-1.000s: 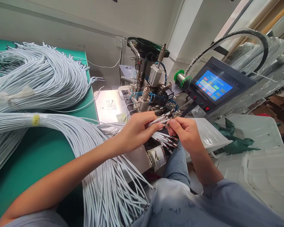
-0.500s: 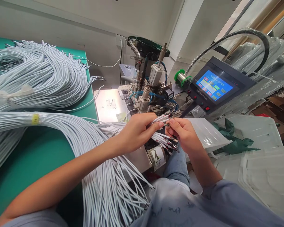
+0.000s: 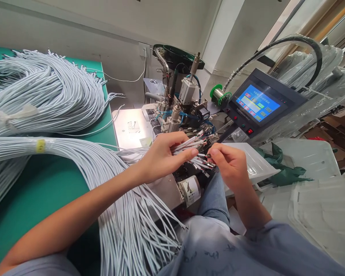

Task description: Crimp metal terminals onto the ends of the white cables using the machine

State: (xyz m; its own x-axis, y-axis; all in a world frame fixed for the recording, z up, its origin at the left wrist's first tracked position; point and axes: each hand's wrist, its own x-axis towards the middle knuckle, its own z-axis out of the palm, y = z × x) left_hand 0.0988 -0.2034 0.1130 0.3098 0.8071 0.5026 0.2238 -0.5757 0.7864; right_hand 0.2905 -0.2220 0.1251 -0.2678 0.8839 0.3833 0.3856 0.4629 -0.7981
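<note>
My left hand is closed round a bunch of white cables, its thumb lying over them. Their stripped ends, with small metal and dark connectors and touches of red, fan out past the fingers to the right. My right hand pinches one small cable end between thumb and index finger, just right of the bunch. Fingertips hide most of that end. From the left hand, the cables run back into a large hanging bundle beside my lap.
A machine with pneumatic cylinders stands behind my hands, with a touchscreen panel to its right. A solder wire spool sits between them. Another tied cable bundle lies on the green table. Plastic bins stand at the right.
My right hand has moved slightly right and away from my left thumb. The left hand's grip has loosened a little, and the cable ends are spread differently.
</note>
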